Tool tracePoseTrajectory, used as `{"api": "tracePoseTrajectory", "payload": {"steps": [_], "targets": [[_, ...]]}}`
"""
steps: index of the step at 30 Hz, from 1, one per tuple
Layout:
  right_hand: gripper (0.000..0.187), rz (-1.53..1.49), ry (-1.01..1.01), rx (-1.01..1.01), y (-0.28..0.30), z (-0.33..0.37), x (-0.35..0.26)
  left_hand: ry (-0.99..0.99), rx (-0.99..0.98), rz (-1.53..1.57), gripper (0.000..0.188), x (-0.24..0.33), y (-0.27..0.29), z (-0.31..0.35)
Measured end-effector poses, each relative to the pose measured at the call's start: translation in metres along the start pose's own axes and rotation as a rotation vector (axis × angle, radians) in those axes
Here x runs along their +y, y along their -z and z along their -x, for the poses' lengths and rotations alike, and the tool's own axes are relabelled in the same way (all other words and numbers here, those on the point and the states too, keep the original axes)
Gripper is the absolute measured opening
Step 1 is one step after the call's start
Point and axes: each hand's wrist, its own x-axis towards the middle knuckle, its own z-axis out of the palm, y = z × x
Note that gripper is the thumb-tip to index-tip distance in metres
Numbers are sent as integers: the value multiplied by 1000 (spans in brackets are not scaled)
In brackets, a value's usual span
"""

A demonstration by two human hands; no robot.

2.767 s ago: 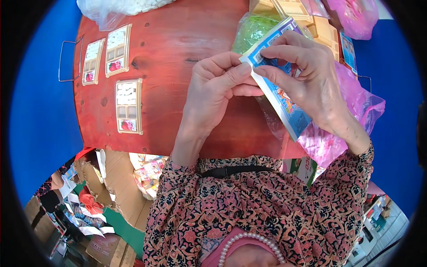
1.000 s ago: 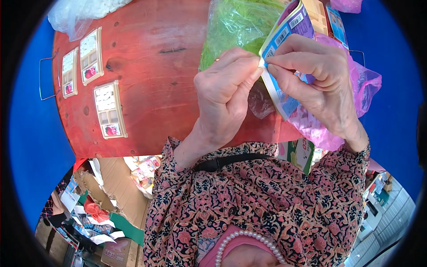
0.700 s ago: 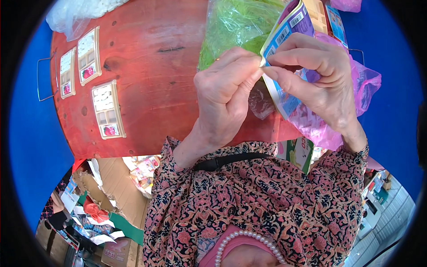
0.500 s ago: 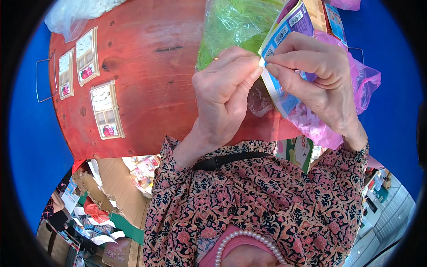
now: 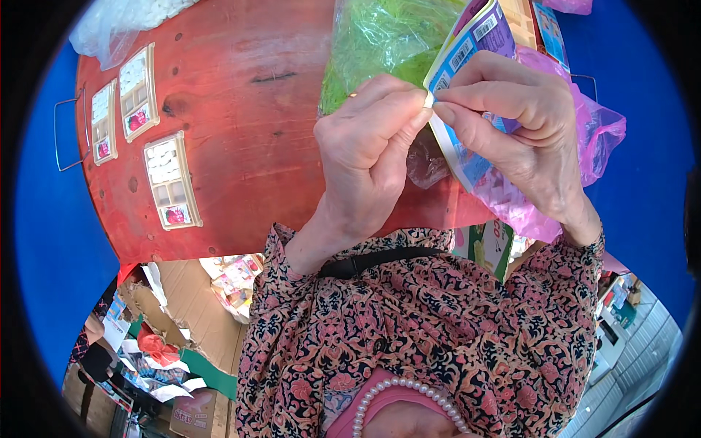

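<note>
My left hand (image 5: pixel 365 153) and my right hand (image 5: pixel 522 124) meet above the red wooden table (image 5: pixel 241 109). Both pinch the upper edge of a flat blue and white packet (image 5: pixel 467 66), the fingertips touching at a small white tab. The right hand also holds the packet's body from behind. A clear bag of green shredded stuff (image 5: pixel 380 44) lies on the table just behind the left hand. A pink plastic bag (image 5: pixel 584 139) sits under and behind the right hand.
Three small cream compartment trays (image 5: pixel 169 181) lie in a row at the table's left. A clear bag of white pieces (image 5: pixel 124 22) rests at the far left corner. Blue cloth surrounds the table. Cartons and paper litter the floor below.
Since the earliest frame the hands and packet have come closer to the camera and higher in the picture. Over the last second the pinch on the packet's edge has barely shifted.
</note>
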Motion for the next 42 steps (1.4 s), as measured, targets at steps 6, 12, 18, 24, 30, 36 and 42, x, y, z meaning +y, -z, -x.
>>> {"api": "tracePoseTrajectory", "payload": {"steps": [6, 12, 18, 24, 30, 36, 42], "targets": [[8, -1, -69, -43, 4, 0, 1, 0, -4, -14, 5, 0, -1, 2], [10, -73, -35, -19, 3, 3, 7, 382, -120, 392, 11, 2, 3, 3], [15, 50, 37, -8, -4, 5, 6, 675, -161, 797, 18, -1, 13, -3], [18, -44, 15, 5, -5, 8, 8, 646, -79, 850, 16, 0, 9, 1], [15, -11, 17, -2, -1, 12, 7, 319, -147, 563, 11, -8, 2, 7], [13, 180, 19, -53, 3, 14, -5, 106, -116, 291, 8, -3, -1, 6], [12, 102, -26, -66, 4, 13, 2, 151, -116, 315, 8, -5, -1, 6]]}}
